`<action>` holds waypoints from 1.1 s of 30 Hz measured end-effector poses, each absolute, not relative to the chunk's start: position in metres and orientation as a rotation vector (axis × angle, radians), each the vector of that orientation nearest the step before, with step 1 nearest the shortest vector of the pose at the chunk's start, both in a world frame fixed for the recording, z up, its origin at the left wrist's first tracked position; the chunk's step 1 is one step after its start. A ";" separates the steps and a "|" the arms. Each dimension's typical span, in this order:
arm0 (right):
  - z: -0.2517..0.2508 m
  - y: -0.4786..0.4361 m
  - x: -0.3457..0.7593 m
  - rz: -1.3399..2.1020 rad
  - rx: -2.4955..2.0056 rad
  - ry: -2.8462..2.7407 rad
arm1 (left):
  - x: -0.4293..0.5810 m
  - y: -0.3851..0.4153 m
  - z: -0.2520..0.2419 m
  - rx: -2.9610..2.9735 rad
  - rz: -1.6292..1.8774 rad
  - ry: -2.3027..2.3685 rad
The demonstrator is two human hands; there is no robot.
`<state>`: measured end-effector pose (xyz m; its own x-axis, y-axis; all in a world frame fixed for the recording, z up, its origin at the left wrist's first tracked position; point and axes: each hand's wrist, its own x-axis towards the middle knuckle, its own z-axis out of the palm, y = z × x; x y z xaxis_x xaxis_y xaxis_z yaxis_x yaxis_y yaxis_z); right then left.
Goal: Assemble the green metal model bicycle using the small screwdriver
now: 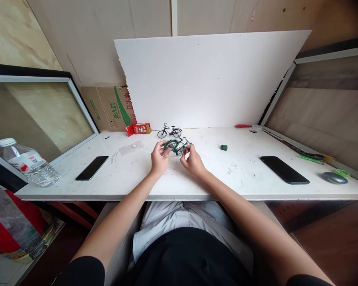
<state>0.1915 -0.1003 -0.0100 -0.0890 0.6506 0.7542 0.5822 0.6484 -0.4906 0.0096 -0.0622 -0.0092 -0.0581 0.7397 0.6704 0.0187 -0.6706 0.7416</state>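
Observation:
A small green model bicycle [176, 146] is held between my two hands, above the white table. My left hand [160, 159] grips its left end, thumb and fingers closed around a wheel. At the other end, my right hand [193, 159] pinches the bicycle near the handlebar, its fingers partly hiding that part. Just behind stands a black model bicycle [169, 131], upright on the table and touched by neither hand. To the right of my hands lies a small dark green block [223, 147].
On the white table [131, 186] lie a phone [92, 168] at left, another phone [284, 169] at right, a clear plastic bag [131, 148] and a grey mouse [334, 177]. A water bottle [31, 163] leans at far left. Behind are a red packet [139, 128] and a white board [203, 79].

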 end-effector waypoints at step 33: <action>-0.005 -0.105 0.187 0.222 -0.898 -1.651 | 0.011 -0.072 -0.006 2.141 1.671 0.777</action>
<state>0.1870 -0.1045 -0.0046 -0.0197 0.6561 0.7544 0.4338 0.6855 -0.5848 0.0106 -0.0725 -0.0063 0.1699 0.5909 0.7887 0.2224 -0.8026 0.5535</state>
